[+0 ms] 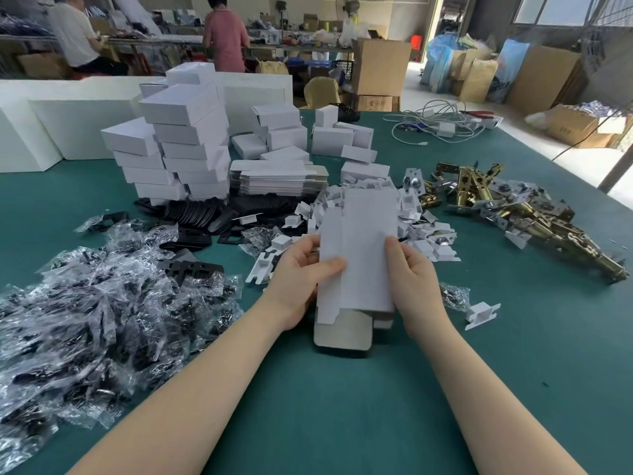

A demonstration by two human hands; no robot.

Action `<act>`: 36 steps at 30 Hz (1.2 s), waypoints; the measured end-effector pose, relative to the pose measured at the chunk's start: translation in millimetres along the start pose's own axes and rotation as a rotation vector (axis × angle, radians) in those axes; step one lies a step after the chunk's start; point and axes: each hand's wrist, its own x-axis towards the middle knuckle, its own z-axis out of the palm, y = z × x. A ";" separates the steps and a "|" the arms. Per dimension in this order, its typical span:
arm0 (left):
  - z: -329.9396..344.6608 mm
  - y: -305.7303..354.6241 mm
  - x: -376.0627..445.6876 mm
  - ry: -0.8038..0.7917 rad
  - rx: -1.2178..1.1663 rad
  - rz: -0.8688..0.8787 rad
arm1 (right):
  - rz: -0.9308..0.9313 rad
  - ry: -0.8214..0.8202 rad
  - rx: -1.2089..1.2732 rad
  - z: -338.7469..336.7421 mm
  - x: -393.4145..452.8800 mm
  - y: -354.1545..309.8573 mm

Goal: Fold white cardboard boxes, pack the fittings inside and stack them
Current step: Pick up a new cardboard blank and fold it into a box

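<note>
Seemingly half-folded white box [359,255], gripped by left hand [298,279] and right hand [412,279], lower flap blurred.

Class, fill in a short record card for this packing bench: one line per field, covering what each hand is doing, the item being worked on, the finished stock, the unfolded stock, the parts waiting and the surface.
Left hand: grips the box blank's left edge, thumb on top
Right hand: holds the blank's right edge
Item in work: white box blank, partly opened, flaps unfolded
Finished stock: stacked white boxes, far left
Unfolded stock: pile of flat blanks
Parts waiting: brass latch fittings right; bagged black parts left
Surface: green table
</note>
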 end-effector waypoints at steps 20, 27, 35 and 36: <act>9.3 -9.0 -2.0 0.252 0.601 0.362 | -0.123 0.046 -0.288 9.1 -2.3 4.4; 4.2 -10.9 -1.8 0.286 0.438 0.260 | -0.165 0.018 -0.239 10.7 -5.7 1.8; -3.3 -13.2 6.9 0.353 0.291 0.178 | -0.098 -0.039 0.112 8.8 -10.1 -0.1; -3.7 -11.6 7.7 0.328 0.236 0.139 | -0.108 -0.022 0.123 9.4 -11.2 0.7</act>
